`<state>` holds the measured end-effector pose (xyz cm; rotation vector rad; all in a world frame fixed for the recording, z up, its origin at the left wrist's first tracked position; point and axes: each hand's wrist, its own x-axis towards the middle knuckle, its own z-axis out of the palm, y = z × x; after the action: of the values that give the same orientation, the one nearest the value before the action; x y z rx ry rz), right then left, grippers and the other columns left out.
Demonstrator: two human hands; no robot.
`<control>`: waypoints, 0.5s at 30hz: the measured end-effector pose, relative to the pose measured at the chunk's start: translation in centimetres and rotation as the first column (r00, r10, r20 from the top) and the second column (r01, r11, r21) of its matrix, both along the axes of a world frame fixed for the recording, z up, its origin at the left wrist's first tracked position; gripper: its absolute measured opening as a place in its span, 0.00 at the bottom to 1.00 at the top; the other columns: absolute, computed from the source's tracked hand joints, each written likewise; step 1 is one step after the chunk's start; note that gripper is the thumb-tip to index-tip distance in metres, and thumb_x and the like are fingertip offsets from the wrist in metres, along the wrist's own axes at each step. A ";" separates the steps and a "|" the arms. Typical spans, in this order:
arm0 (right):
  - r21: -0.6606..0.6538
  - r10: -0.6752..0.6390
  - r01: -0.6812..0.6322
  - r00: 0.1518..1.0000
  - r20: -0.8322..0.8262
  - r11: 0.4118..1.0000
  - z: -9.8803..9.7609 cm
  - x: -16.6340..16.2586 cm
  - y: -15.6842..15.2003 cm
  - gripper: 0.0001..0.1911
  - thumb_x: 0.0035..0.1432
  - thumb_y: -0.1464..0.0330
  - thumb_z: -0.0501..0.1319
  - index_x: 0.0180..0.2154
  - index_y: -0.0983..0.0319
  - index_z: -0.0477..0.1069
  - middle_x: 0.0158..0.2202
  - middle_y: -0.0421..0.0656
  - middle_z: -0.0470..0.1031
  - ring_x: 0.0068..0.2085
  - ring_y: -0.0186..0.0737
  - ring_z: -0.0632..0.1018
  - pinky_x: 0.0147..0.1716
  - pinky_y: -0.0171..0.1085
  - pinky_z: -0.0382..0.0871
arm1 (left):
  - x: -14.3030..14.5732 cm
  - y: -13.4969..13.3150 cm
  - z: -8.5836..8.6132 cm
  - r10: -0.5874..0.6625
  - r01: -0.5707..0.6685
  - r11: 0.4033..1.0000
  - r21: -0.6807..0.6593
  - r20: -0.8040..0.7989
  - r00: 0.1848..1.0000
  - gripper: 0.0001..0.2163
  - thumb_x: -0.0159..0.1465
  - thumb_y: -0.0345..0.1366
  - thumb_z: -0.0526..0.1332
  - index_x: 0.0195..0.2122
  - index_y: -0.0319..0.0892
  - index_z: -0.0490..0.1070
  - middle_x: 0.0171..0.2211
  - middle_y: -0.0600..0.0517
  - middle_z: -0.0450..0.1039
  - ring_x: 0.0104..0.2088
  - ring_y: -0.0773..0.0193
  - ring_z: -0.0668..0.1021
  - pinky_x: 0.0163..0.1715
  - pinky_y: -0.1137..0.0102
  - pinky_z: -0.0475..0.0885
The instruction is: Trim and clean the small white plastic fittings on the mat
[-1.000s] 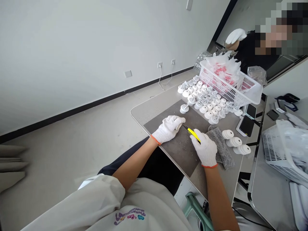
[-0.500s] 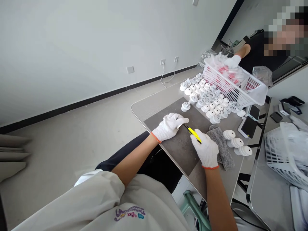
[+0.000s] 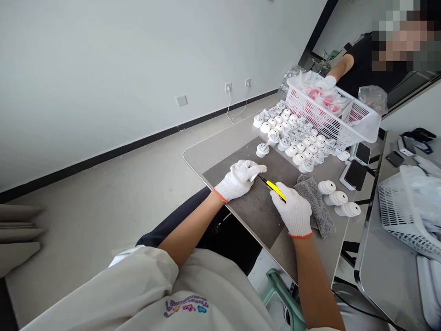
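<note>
Both hands (image 3: 241, 178) at grey table (image 3: 208, 154), pale wall (image 3: 120, 69)

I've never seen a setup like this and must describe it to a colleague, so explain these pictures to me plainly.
There is no machine here. You are seeing a person's left hand and right hand, both gloved in white knit. Every picture comes from one camera worn on that person's head, looking forward and down.

The left hand holds a small white piece, mostly hidden in its grip. The right hand holds a yellow-handled tool, its thin dark tip at that piece; whether they touch is too small to tell.

On the table lie a dark mat, a grey cloth and many round white parts. Farther back, a co-worker's gloved hand is in a white plastic basket filled with plastic bags.
</note>
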<state>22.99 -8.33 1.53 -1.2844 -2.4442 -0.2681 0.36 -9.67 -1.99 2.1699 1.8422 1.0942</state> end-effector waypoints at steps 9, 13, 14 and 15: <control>-0.002 0.010 -0.010 1.000 -0.021 1.000 -0.4 0.0 0.1 0.17 0.65 0.58 0.62 0.52 0.57 0.78 0.38 0.41 0.81 0.32 0.34 0.79 0.27 0.34 0.56 | 0.0 0.1 0.3 -0.011 0.011 1.000 -0.026 0.000 1.000 0.26 0.59 0.23 0.54 0.55 0.51 0.75 0.40 0.51 0.75 0.40 0.60 0.75 0.42 0.64 0.72; -0.023 -0.008 0.007 1.000 -0.014 1.000 -0.5 0.0 0.1 0.17 0.65 0.58 0.62 0.52 0.55 0.78 0.37 0.40 0.81 0.31 0.33 0.78 0.27 0.33 0.55 | 0.0 0.1 0.2 -0.009 0.008 0.999 -0.052 -0.009 1.000 0.27 0.58 0.21 0.55 0.56 0.52 0.74 0.40 0.51 0.74 0.41 0.61 0.74 0.41 0.65 0.71; -0.019 -0.014 0.013 1.000 -0.014 1.000 -0.5 0.0 0.1 0.18 0.65 0.57 0.62 0.52 0.55 0.78 0.37 0.40 0.81 0.31 0.33 0.78 0.27 0.33 0.55 | 0.0 0.1 0.2 -0.007 0.006 0.998 -0.058 -0.012 1.000 0.28 0.58 0.21 0.55 0.56 0.52 0.74 0.40 0.51 0.74 0.41 0.61 0.74 0.41 0.65 0.71; -0.014 -0.017 0.017 1.000 -0.015 1.000 -0.5 0.0 0.1 0.18 0.65 0.57 0.61 0.52 0.56 0.78 0.37 0.40 0.81 0.30 0.33 0.78 0.27 0.33 0.55 | 0.0 0.0 0.2 -0.006 0.005 0.998 -0.061 -0.016 1.000 0.28 0.58 0.21 0.55 0.56 0.52 0.74 0.40 0.51 0.74 0.40 0.61 0.74 0.41 0.65 0.70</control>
<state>22.95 -8.24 1.00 -1.3088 -2.4274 -0.2459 0.32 -9.63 -1.78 2.1550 1.8496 1.0094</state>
